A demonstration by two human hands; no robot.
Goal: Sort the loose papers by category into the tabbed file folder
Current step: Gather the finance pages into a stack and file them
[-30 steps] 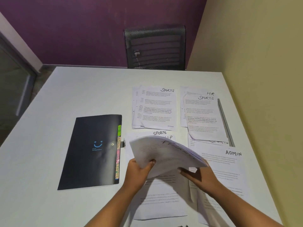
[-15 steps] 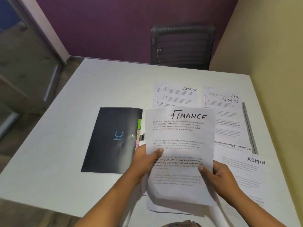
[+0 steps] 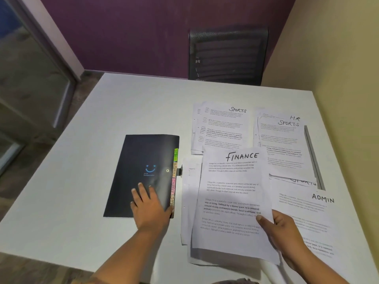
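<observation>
Through the head camera I had the black tabbed folder [image 3: 143, 171] lying closed on the white surface [image 3: 123, 109], left of the papers. Its coloured tabs [image 3: 174, 181] poked out along its right edge. My left hand [image 3: 150, 206] lay flat on the cover's near right corner, fingers straight, grip released. Whether the thumb had hooked the edge I could not tell. My right hand [image 3: 281, 232] had its grip pinched on the FINANCE sheet [image 3: 231, 191] at the lower right edge, thumb on top, fingers hidden beneath. That sheet appeared raised a little over other pages, between the folder and the ADMIN sheet [image 3: 307, 208].

I judged the paper light and floppy, apt to sag from a one-edge pinch, so a hold higher up the side would steady it. The cover looked thin, smooth and bendy, best lifted at the tabbed edge.

How many pages the pinch held was unclear. The SPORTS pile [image 3: 221, 128] and the HR pile [image 3: 283, 144] lay further back, overlapping. The lower tabs were too small to read. I could not identify the grey strip [image 3: 313, 156] beside the HR pile.
</observation>
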